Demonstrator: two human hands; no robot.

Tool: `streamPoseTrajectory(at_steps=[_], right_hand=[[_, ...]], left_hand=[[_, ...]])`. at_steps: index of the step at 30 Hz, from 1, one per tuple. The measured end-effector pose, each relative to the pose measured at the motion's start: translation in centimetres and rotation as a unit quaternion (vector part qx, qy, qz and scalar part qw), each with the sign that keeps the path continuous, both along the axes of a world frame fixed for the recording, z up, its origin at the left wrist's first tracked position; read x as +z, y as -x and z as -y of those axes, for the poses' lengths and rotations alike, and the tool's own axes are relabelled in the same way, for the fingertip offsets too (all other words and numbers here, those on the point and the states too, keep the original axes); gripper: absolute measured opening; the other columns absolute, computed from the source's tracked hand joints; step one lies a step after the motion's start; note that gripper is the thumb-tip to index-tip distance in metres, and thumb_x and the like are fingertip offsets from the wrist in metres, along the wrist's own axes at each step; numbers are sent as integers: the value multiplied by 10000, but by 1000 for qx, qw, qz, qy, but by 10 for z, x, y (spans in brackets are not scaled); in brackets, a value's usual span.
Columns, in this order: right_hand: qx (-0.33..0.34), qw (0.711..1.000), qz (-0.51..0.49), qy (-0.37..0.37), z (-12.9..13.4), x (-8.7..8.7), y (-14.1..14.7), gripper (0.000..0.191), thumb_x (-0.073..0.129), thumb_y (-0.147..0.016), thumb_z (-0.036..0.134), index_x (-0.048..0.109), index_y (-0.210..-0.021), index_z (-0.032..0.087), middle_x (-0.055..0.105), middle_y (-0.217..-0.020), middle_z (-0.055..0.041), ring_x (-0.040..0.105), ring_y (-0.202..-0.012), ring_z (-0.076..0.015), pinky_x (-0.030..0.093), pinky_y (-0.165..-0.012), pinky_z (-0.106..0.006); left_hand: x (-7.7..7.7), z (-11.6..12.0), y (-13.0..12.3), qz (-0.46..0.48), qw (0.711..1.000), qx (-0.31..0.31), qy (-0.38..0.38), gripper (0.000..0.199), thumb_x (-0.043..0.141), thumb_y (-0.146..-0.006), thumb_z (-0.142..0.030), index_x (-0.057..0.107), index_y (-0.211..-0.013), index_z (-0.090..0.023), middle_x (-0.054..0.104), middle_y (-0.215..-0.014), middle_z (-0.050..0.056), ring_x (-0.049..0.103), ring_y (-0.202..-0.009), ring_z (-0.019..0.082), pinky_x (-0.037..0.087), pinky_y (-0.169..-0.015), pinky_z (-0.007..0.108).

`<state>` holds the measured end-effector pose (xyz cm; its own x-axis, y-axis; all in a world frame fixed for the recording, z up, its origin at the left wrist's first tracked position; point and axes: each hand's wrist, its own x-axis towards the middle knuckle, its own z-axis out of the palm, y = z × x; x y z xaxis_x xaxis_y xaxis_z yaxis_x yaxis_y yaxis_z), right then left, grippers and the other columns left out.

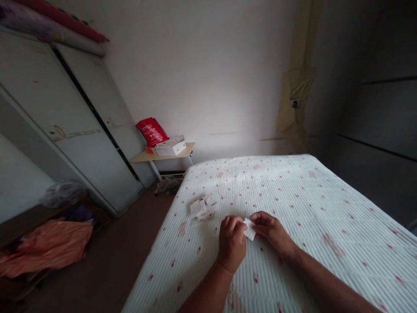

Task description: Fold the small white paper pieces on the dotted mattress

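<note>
A small white piece of paper or packet is between my two hands, above the patterned white bed cover. My left hand has its fingers curled round the left edge of the piece. From the other side, my right hand pinches its right edge between thumb and fingers. Small print on the piece cannot be read. Just beyond my left hand, to the left, lies a loose pile of printed white papers or packets.
Past the bed's far left corner stands a small table with a red bag and a white box. A cabinet is on the left, with an orange plastic bag low in front. A wall lies beyond.
</note>
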<state>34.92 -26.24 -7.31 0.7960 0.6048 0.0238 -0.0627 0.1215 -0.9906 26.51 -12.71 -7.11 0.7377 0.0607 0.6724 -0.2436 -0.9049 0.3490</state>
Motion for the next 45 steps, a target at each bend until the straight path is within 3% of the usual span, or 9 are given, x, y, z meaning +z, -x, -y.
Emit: streamPoseTrajectory(at_steps=[4, 11, 17, 20, 24, 30, 37, 40, 45], right_hand=[[21, 996, 72, 41, 8, 1, -11, 202, 644, -700, 323, 574, -819, 175, 567, -707, 20, 522, -635, -116, 415, -584, -237], [119, 974, 176, 82, 15, 5, -18, 169, 578, -754, 260, 604, -903, 186, 638, -875, -23, 595, -852, -168, 465, -771, -294], [-1, 953, 261, 154, 16, -6, -24, 274, 522, -744, 208, 582, -1009, 169, 626, -831, -41, 596, -719, -157, 484, -676, -283], [-37, 939, 298, 165, 23, -7, -29, 217, 487, -743, 185, 596, -929, 166, 622, -885, -66, 597, -786, -170, 487, -718, -294], [3, 921, 355, 164, 28, -5, -27, 168, 461, -770, 166, 621, -824, 170, 604, -997, -98, 575, -942, -192, 462, -828, -317], [43, 898, 368, 238, 27, -4, -20, 124, 526, -747, 145, 645, -738, 180, 570, -1090, -101, 564, -992, -215, 452, -860, -341], [33, 909, 371, 186, 27, -6, -20, 194, 499, -816, 194, 659, -925, 198, 566, -1134, -111, 564, -1025, -205, 463, -879, -352], [38, 892, 407, 193, 25, -8, -19, 226, 498, -833, 214, 681, -966, 223, 573, -1150, -116, 555, -1047, -218, 457, -890, -374], [35, 872, 438, 215, 21, -10, -18, 199, 517, -835, 242, 716, -847, 244, 615, -1102, -100, 574, -1011, -236, 474, -847, -379]], left_hand=[[1, -1, 2, -21, 999, -32, 29, 404, 430, -580, 33, 604, -874, -184, 572, -939, 55, 496, -931, 198, 423, -824, 356], [-5, 0, 1, -77, 993, -76, 55, 248, 475, -684, -46, 630, -811, -192, 626, -942, 39, 531, -936, 188, 391, -887, 362], [-12, 3, -2, -146, 989, -11, 12, 194, 520, -719, -73, 649, -788, -202, 634, -784, 22, 545, -816, 174, 411, -833, 348], [-10, 4, -2, -157, 988, 11, -6, 175, 543, -716, -84, 652, -790, -198, 623, -778, 27, 536, -806, 177, 414, -837, 353], [-5, 3, 2, -160, 986, 32, -19, 145, 560, -717, -115, 648, -796, -197, 607, -817, 37, 522, -840, 189, 416, -812, 350], [-1, 2, 5, -158, 987, 34, -24, 85, 577, -707, -154, 632, -754, -198, 586, -867, 36, 500, -905, 203, 399, -785, 344], [-1, 4, 5, -151, 987, 37, -31, 114, 622, -713, -308, 644, -753, -204, 578, -840, 42, 499, -877, 216, 389, -759, 353], [-1, 4, 5, -154, 987, 40, -38, 83, 611, -720, -271, 645, -756, -205, 578, -850, 43, 500, -887, 217, 388, -760, 352], [-2, 3, 5, -154, 987, 29, -41, 116, 549, -751, -158, 651, -759, -212, 577, -840, 39, 502, -879, 194, 389, -767, 337]])
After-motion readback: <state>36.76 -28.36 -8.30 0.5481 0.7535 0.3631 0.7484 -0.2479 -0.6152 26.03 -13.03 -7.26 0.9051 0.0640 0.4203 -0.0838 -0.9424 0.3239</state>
